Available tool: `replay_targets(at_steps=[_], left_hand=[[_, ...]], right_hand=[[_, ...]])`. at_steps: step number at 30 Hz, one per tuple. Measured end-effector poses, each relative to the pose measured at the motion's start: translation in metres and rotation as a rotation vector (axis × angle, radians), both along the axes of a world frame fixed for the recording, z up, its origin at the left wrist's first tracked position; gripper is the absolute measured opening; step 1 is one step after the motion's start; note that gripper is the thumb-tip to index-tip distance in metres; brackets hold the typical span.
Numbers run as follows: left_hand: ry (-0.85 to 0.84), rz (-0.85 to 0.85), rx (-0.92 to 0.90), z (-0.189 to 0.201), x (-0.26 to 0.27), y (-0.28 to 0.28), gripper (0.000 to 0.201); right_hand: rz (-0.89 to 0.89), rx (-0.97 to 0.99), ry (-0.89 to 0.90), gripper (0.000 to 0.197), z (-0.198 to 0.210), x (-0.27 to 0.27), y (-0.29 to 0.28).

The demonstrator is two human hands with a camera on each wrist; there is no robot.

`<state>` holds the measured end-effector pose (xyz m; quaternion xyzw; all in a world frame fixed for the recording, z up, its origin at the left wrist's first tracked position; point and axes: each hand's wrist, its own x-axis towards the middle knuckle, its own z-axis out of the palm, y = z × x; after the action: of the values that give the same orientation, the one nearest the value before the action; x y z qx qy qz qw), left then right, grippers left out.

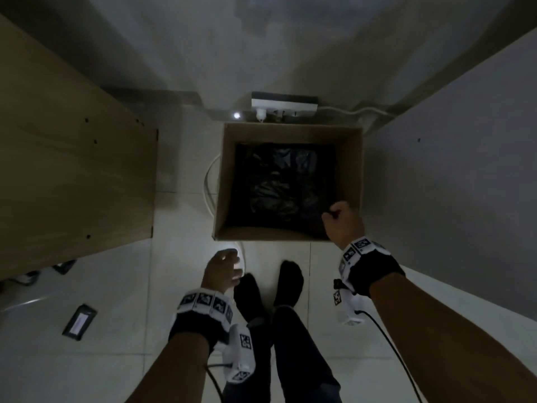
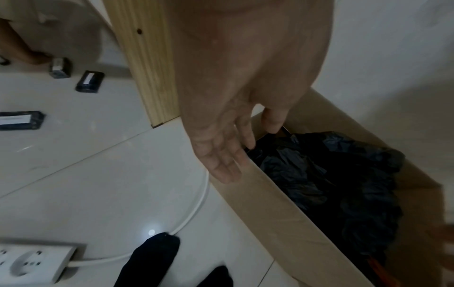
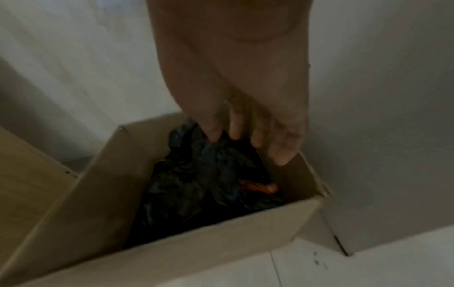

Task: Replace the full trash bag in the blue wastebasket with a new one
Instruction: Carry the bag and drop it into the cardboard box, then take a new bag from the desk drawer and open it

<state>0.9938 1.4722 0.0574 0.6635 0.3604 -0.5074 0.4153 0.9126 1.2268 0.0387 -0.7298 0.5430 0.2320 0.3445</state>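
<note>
An open cardboard box point(image 1: 287, 128) stands on the tiled floor against the wall, and a crumpled black trash bag point(image 1: 279, 187) fills it. My right hand point(image 1: 334, 212) is at the box's near right corner, thumb and fingers point(image 3: 213, 132) curled onto the black trash bag point(image 3: 201, 184). Something orange point(image 3: 258, 187) shows among the plastic. My left hand point(image 1: 229, 263) hovers empty with straight fingers just outside the box's near left corner; in the left wrist view the left hand point(image 2: 230, 155) lies over the box rim point(image 2: 270, 203). No blue wastebasket is in view.
A wooden cabinet point(image 1: 72, 170) stands close on the left and a grey panel point(image 1: 450, 184) on the right. A white power strip point(image 1: 283, 107) lies behind the box, its cable point(image 1: 207, 184) curving along the left side. Small black devices point(image 1: 79, 321) lie on the floor. My black-socked feet point(image 1: 252, 292) stand before the box.
</note>
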Motion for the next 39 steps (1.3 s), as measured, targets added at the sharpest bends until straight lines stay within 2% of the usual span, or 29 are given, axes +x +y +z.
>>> replay_targets(at_steps=[3,5,8,11,14,15,16,17,18,20,24,26,29,31,36,39], left_hand=[[-0.071,0.060,0.105,-0.029,0.013,-0.010,0.053],[-0.073,0.070,0.147,-0.044,0.018,-0.015,0.068],[-0.090,0.139,0.088,-0.059,0.022,-0.022,0.068],[-0.193,0.182,0.107,-0.070,0.032,-0.028,0.070],[-0.218,0.181,0.103,-0.072,0.038,-0.022,0.086],[-0.207,0.176,0.090,-0.070,0.037,-0.018,0.082],[-0.193,0.155,0.060,-0.069,0.036,-0.015,0.067],[-0.153,0.147,0.011,-0.070,0.035,-0.009,0.043],[-0.104,0.154,-0.044,-0.067,0.036,-0.003,0.027],[-0.018,0.130,-0.081,-0.063,0.041,0.006,0.032],[0.047,-0.122,-0.023,-0.047,0.048,0.008,0.017],[0.045,-0.216,0.000,-0.041,0.045,0.002,0.032],[-0.014,-0.181,0.026,-0.042,0.039,-0.004,0.057],[-0.069,-0.140,0.028,-0.047,0.031,-0.005,0.064],[-0.148,-0.125,-0.034,-0.031,0.018,0.008,0.053],[-0.276,-0.302,0.042,0.003,0.009,0.024,0.046]], right_hand=[[-0.144,-0.135,0.150,0.066,-0.023,-0.024,-0.009],[-0.279,-0.048,0.079,0.075,-0.038,-0.036,-0.014],[-0.395,0.095,0.001,0.091,-0.060,-0.044,-0.016],[-0.490,0.080,0.014,0.101,-0.077,-0.034,-0.019],[-0.529,0.088,0.036,0.118,-0.087,-0.020,-0.020],[-0.510,0.101,0.048,0.122,-0.088,-0.018,-0.022],[-0.471,0.127,0.059,0.125,-0.088,-0.019,-0.023],[-0.429,0.161,0.070,0.127,-0.087,-0.021,-0.025],[-0.385,0.196,0.068,0.126,-0.085,-0.026,-0.027],[-0.360,0.252,0.018,0.115,-0.083,-0.037,-0.033],[-0.403,0.132,-0.237,0.069,-0.070,-0.047,-0.042],[-0.375,0.118,-0.309,0.072,-0.057,-0.044,-0.047],[-0.243,0.219,-0.229,0.068,-0.041,-0.042,-0.052],[-0.143,0.272,-0.178,0.062,-0.033,-0.045,-0.052],[0.107,0.221,-0.031,0.050,0.002,-0.064,-0.032],[0.250,0.268,0.044,0.054,0.037,-0.092,-0.010]])
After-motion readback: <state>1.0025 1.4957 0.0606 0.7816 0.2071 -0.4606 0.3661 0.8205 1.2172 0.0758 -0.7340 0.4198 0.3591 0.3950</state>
